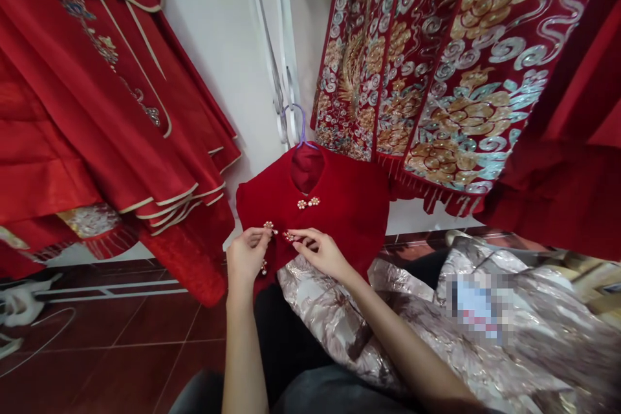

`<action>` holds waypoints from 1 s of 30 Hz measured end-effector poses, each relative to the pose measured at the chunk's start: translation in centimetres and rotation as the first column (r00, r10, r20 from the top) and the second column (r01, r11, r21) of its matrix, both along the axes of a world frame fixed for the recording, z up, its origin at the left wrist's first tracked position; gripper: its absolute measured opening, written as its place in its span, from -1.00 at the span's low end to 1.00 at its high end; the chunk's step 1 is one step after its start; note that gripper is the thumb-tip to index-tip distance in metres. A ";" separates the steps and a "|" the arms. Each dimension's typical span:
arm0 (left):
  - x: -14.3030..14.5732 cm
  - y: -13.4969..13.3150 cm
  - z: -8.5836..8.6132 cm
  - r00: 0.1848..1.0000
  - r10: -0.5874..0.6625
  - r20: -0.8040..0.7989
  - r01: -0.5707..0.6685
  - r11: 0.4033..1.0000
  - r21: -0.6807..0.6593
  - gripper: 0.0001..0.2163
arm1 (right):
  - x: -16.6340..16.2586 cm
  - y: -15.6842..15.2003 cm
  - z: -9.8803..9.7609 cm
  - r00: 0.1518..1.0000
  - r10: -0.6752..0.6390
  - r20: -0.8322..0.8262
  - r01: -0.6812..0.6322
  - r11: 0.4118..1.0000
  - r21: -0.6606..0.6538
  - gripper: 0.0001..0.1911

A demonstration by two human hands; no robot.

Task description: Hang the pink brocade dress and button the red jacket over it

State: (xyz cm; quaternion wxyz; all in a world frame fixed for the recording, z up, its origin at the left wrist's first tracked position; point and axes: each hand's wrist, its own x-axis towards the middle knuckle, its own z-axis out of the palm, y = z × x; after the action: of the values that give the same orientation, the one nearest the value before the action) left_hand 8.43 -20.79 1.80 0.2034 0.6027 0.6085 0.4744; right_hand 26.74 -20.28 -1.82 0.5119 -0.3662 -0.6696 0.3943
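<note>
A small red velvet jacket [344,207] hangs on a purple hanger [301,126] in front of me. Its top flower-shaped clasp [308,202] is joined. My left hand [246,255] pinches one half of the second clasp [268,226] on the jacket's left front edge. My right hand [319,251] pinches the other half [289,235] on the right front edge. The two halves are a little apart. A third clasp piece [263,266] shows just below my left thumb.
Red embroidered robes [111,116] hang at the left. A gold and silver embroidered skirt [451,71] hangs at the upper right. Pale pink brocade fabric [436,323] lies over my lap. Dark red floor tiles [111,349] and a white wall [228,45] lie behind.
</note>
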 end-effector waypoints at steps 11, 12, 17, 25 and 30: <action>1.9 -1.7 0.2 0.992 -0.015 -0.128 0.010 0.999 -0.041 -0.74 | -1.2 -0.1 -0.5 0.956 -0.232 0.180 0.221 0.972 0.079 -0.73; 1.9 -1.6 0.0 0.991 -0.008 -0.130 0.005 1.000 -0.020 -0.72 | -1.3 0.1 -0.5 0.943 -0.253 0.216 0.241 0.967 0.079 -0.74; 2.3 -1.7 -0.3 0.972 0.004 -0.235 0.001 1.000 0.023 -0.71 | -1.7 0.8 0.0 0.893 -0.321 0.315 0.305 0.947 0.100 -0.81; 3.2 -1.6 -0.7 0.954 0.142 -0.265 -0.134 0.990 0.049 -0.73 | -2.3 0.5 -0.4 0.918 -0.383 0.105 0.362 0.916 0.175 -0.91; 3.1 -1.2 -1.7 0.973 0.162 -0.162 -0.150 0.985 0.083 -0.73 | -1.9 1.0 0.7 0.961 -0.276 0.032 0.270 0.956 0.116 -0.84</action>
State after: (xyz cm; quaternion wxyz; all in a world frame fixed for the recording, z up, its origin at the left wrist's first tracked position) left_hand 11.56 -21.95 0.13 0.0922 0.5978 0.6520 0.4573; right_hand 24.86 -19.31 -1.07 0.5647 -0.4357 -0.6453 0.2736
